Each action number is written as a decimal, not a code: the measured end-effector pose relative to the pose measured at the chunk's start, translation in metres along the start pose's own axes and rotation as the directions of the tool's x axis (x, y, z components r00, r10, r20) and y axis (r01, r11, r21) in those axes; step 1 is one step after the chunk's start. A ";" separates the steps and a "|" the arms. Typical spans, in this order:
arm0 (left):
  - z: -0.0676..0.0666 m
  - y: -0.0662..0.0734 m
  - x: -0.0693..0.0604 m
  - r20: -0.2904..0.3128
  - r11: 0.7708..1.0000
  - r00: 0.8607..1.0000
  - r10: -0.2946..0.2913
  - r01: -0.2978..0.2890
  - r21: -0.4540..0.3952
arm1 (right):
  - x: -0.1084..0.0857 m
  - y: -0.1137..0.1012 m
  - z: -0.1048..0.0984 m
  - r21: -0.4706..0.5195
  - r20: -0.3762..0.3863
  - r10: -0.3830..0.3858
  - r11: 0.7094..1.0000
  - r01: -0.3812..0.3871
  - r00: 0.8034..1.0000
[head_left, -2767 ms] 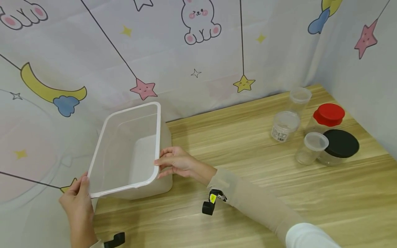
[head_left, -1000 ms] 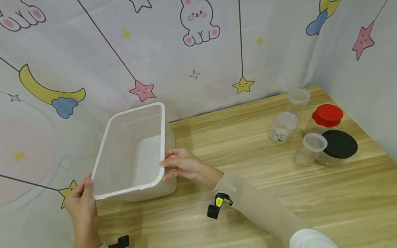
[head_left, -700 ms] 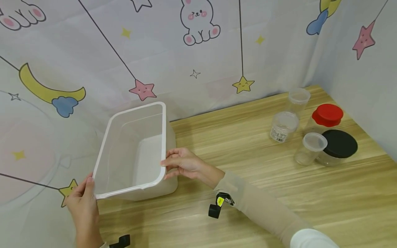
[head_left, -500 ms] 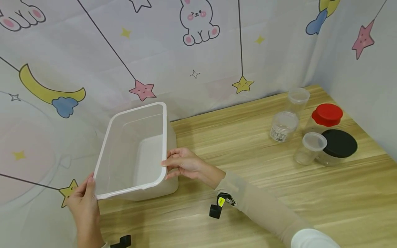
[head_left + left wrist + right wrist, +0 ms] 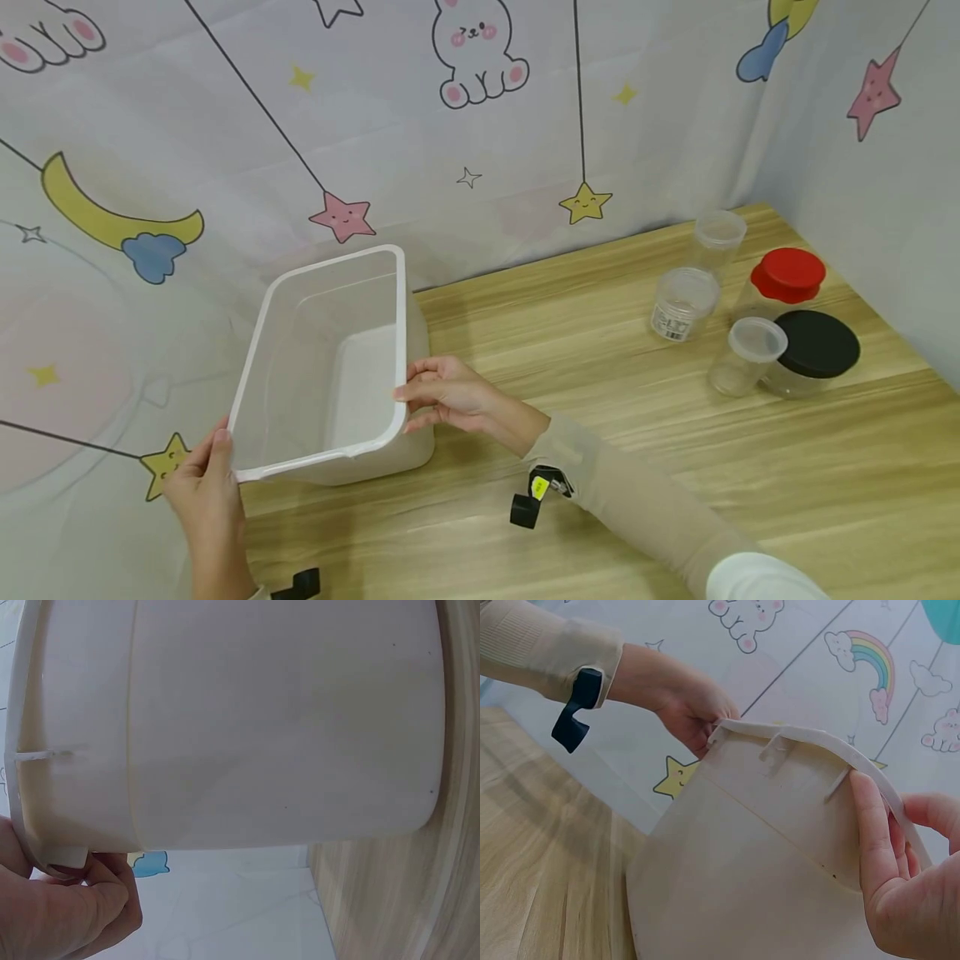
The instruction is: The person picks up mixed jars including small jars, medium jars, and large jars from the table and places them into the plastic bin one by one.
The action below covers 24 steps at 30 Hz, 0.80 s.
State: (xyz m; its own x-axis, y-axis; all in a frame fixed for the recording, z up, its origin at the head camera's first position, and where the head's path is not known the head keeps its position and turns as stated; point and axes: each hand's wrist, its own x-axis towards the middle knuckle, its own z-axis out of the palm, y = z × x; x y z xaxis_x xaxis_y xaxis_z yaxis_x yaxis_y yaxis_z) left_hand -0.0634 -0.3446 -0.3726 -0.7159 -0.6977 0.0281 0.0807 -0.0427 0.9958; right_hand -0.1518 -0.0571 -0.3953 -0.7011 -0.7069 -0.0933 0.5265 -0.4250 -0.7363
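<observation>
A white plastic storage bin [image 5: 363, 392], open at the top, stands on the wooden table [image 5: 525, 333] against the back curtain. My left hand [image 5: 206, 487] grips its rim at the near left corner, thumb on top. On the right side, my right hand [image 5: 457, 396] pinches the rim, thumb above and fingers beneath. From the left wrist view, the bin's outer wall [image 5: 285, 727] fills most of the picture, its base close to the table. In the right wrist view both hands hold the rim [image 5: 817, 739]. Nothing shows inside the bin.
Several clear plastic containers are grouped at the table's right: a tall cup [image 5: 718, 237], a labelled jar [image 5: 684, 304], a red-lidded jar [image 5: 787, 275], a small lidded cup [image 5: 750, 350] and a black-lidded jar [image 5: 816, 346]. A printed curtain [image 5: 487, 225] borders the back and left.
The bin has shifted slightly to the right, with both hands moving along on its rim. The containers on the right keep their places; the head view has shifted a little.
</observation>
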 end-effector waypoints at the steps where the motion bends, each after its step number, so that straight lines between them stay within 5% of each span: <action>1: 0.000 0.000 0.000 -0.004 1.000 1.000 0.000 0.000 0.014 | 0.000 0.000 0.000 -0.001 -0.002 -0.001 1.000 0.001 1.000; 11: 0.002 0.003 -0.004 -0.018 0.990 1.000 0.010 -0.007 0.139 | -0.003 0.000 -0.002 -0.004 -0.003 0.005 1.000 -0.005 1.000; 24: 0.005 0.002 -0.007 -0.019 0.989 0.999 0.035 -0.032 0.147 | -0.007 -0.001 -0.003 0.012 -0.014 -0.008 1.000 0.008 1.000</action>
State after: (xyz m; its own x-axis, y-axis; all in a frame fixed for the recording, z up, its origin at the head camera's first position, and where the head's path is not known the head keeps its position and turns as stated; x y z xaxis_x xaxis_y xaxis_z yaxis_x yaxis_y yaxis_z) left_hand -0.0619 -0.3363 -0.3705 -0.6995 -0.7120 0.0613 0.0009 0.0849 0.9964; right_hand -0.1486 -0.0500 -0.3959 -0.7121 -0.6953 -0.0972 0.5266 -0.4375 -0.7289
